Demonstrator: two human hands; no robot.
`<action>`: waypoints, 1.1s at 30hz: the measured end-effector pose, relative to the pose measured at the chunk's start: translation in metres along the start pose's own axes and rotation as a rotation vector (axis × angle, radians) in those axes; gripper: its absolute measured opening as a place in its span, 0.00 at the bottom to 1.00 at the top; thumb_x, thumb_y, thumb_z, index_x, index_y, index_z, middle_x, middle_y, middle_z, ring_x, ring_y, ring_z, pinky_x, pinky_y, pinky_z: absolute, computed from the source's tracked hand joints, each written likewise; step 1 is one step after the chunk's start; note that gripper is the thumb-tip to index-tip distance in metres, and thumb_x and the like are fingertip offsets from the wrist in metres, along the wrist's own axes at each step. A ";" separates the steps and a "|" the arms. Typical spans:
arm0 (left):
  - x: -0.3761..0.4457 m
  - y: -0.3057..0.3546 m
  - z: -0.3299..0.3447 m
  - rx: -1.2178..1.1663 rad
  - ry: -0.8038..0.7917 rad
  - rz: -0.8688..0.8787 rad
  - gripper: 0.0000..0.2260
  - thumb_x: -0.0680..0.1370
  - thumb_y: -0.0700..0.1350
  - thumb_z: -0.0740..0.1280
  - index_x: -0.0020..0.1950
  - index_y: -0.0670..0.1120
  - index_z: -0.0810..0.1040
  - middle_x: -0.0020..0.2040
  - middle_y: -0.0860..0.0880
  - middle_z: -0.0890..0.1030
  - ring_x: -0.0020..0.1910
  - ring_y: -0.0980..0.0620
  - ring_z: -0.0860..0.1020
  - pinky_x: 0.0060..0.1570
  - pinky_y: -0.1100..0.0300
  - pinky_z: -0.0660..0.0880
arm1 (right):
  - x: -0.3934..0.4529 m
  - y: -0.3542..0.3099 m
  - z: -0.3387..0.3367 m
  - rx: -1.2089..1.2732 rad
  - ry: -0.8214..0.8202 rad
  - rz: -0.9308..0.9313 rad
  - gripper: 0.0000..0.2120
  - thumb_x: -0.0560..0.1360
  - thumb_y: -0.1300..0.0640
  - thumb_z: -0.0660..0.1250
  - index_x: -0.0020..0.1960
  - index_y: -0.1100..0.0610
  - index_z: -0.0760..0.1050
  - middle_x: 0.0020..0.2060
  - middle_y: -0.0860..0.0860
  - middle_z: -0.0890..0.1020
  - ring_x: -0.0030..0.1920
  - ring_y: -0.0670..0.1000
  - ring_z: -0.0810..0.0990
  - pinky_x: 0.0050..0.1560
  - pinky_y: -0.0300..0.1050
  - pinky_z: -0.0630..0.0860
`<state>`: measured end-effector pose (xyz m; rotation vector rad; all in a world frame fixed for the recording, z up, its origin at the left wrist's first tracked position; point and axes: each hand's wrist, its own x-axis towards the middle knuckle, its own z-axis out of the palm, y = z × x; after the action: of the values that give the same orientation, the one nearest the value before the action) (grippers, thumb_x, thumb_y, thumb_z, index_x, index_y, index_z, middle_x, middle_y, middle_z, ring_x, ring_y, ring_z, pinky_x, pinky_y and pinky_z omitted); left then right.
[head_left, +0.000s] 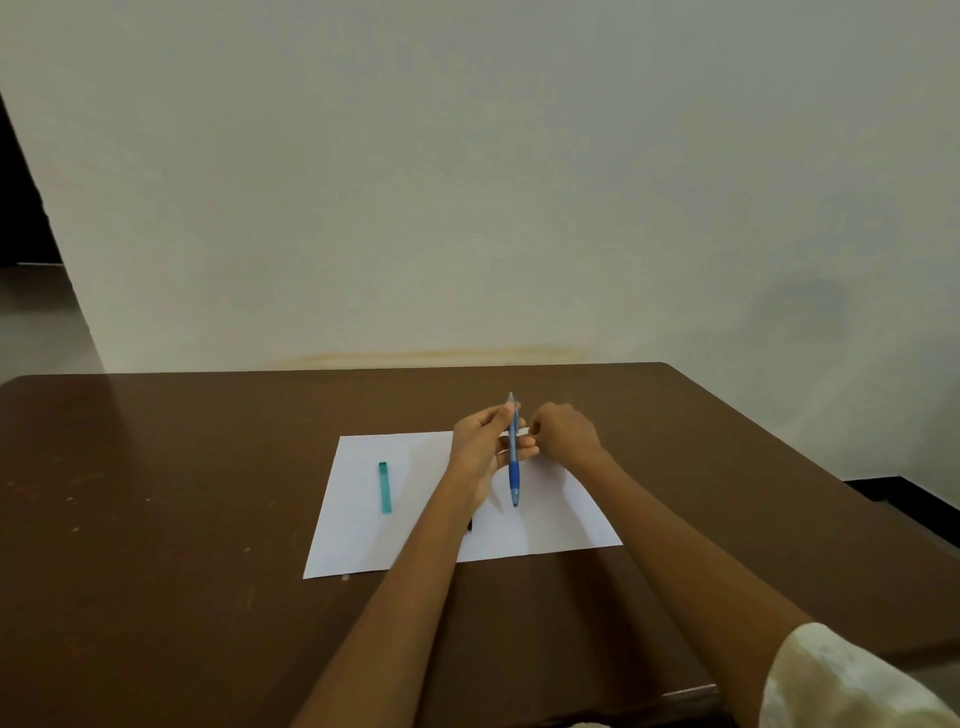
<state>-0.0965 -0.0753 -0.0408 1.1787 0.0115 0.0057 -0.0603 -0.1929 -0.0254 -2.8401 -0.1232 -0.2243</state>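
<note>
My left hand (480, 444) holds a blue pen (514, 452) by its upper barrel, above a white sheet of paper (363, 519). The pen stands nearly upright, with its dark blue grip and tip pointing down toward the sheet. Just right of the pen, my right hand (563, 434) has its fingers curled; whether they touch the pen or pinch something small I cannot tell. A teal pen cap (384, 487) lies on the left part of the paper. A small dark thing (470, 525) peeks out beside my left forearm, mostly hidden.
The paper lies on a brown table (182, 519) set against a pale wall (467, 182). The table's right edge falls off toward a dark floor strip (904, 493). A dark doorway (21, 208) is at the far left.
</note>
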 end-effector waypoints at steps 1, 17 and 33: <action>0.000 0.000 0.000 0.001 -0.003 0.000 0.06 0.76 0.46 0.67 0.47 0.44 0.81 0.39 0.46 0.83 0.33 0.47 0.83 0.31 0.60 0.79 | 0.001 0.000 0.000 -0.011 -0.005 -0.008 0.09 0.78 0.58 0.63 0.46 0.62 0.79 0.37 0.54 0.78 0.36 0.51 0.75 0.42 0.40 0.74; 0.000 0.006 0.002 0.060 -0.015 -0.082 0.13 0.77 0.46 0.65 0.56 0.38 0.77 0.45 0.43 0.81 0.40 0.41 0.83 0.39 0.55 0.82 | -0.007 -0.006 -0.064 0.805 -0.280 0.002 0.13 0.77 0.58 0.67 0.53 0.67 0.80 0.38 0.54 0.83 0.38 0.47 0.81 0.41 0.35 0.80; -0.003 0.011 0.002 0.043 0.023 -0.037 0.10 0.76 0.45 0.66 0.52 0.40 0.79 0.43 0.43 0.81 0.34 0.45 0.82 0.33 0.58 0.81 | 0.008 0.017 -0.033 0.212 0.052 0.127 0.10 0.76 0.62 0.63 0.38 0.63 0.78 0.36 0.57 0.81 0.37 0.54 0.80 0.43 0.46 0.78</action>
<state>-0.0996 -0.0731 -0.0301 1.2208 0.0541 -0.0141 -0.0557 -0.2178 0.0020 -2.6175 0.0419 -0.2423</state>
